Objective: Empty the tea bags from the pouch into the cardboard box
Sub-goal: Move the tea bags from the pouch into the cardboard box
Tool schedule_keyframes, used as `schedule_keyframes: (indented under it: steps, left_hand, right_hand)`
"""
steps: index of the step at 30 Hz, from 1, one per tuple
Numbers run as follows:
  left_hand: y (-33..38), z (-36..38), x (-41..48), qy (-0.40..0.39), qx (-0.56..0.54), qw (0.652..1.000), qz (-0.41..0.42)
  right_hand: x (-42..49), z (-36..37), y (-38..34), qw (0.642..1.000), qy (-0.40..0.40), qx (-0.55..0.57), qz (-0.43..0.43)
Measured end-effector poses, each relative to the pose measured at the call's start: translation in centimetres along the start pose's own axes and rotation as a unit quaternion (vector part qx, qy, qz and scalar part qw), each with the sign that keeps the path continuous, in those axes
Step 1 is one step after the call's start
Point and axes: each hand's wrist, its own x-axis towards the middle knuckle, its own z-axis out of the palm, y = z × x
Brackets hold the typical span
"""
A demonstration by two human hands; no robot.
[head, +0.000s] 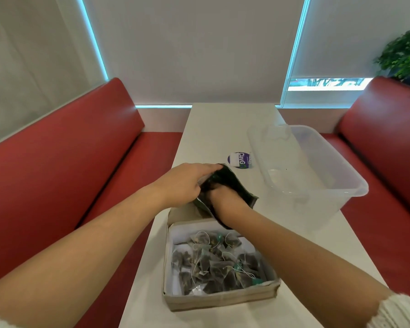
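The left hand [187, 183] grips the dark pouch [234, 181] at the far end of the cardboard box [218, 300] of tea bags [213, 261]; the right hand [223, 197] is inside the pouch, fingers hidden, grip unclear

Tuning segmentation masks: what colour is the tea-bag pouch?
Near-black, glossy: the black foil pouch shows best in the head view.

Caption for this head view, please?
Left hand holds the pouch, right hand reaches inside; tea bags lie in the cardboard box.
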Motion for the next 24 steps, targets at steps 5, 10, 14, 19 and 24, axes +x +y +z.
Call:
schedule_keyframes:
  steps: [5,10,14,19,24]
  left_hand:
    - [0.1,0.0,0.1,0.0,0.015,1.0,-0.005]
    - [0.2,0.4,0.3,-0.011,0.021,1.0,-0.014]
    - [-0.2,0.6,0.5,-0.014,0.028,0.999,-0.022]
    - [-0.8,0.5,1.0,0.002,0.047,0.998,-0.03]
    - [-0.9,-0.1,1.5,0.016,0.072,0.997,-0.031]
  right_hand:
    - [-2.9,-2.1,-0.2,0.996,0.082,0.008,-0.028]
    - [-5.4,-3.2,0.5,0.985,0.154,0.046,-0.059]
    - [-7.3,-4.0,0.9,0.973,0.193,0.096,-0.083]
    - [-9.6,-4.1,0.4,0.964,0.193,0.142,-0.113]
    - [-10.8,-2.3,-1.4,0.96,0.146,0.153,-0.182]
